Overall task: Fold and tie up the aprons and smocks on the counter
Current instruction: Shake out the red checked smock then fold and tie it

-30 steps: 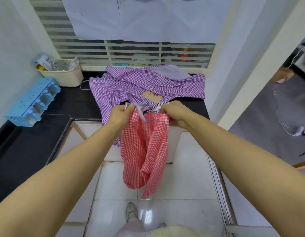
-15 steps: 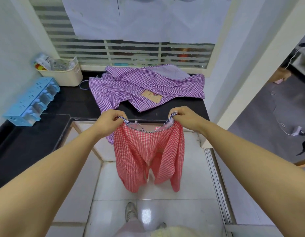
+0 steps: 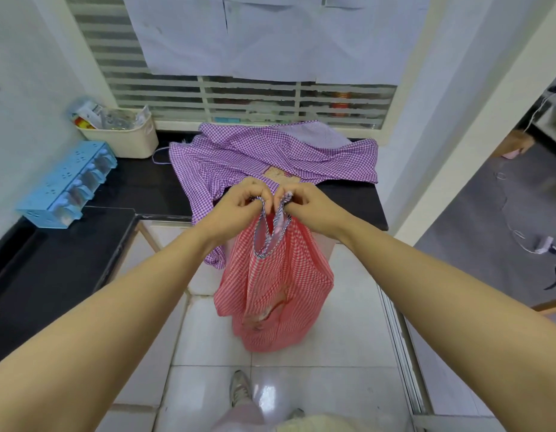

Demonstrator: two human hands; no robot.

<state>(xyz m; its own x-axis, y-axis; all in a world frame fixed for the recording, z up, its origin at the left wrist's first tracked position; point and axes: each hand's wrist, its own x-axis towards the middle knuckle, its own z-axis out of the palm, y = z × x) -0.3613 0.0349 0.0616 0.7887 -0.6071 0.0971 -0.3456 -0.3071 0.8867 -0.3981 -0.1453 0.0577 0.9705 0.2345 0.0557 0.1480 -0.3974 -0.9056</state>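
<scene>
No readable writing anywhere tbh. The only label-ish thing is a tan patch (image 3: pixel 281 174) with something red on it on the purple checked smock (image 3: pixel 270 154), and it's too blurry to make out. I count two checked garments, one purple and one red, plus a paler lilac cloth (image 3: pixel 317 132) peeking out behind the purple one. The purple one lies spread sideways across the black counter (image 3: pixel 130 188), with one corner drooping over the front edge. The red checked smock (image 3: pixel 276 291) is off the counter, hanging straight down in front of it with its long axis vertical, neck up and hem toward the floor tiles. The left hand (image 3: pixel 239 207) and right hand (image 3: pixel 307 207) are knuckle to knuckle, each pinching the striped neck trim (image 3: pixel 270 235), which droops in a loop below them.
</scene>
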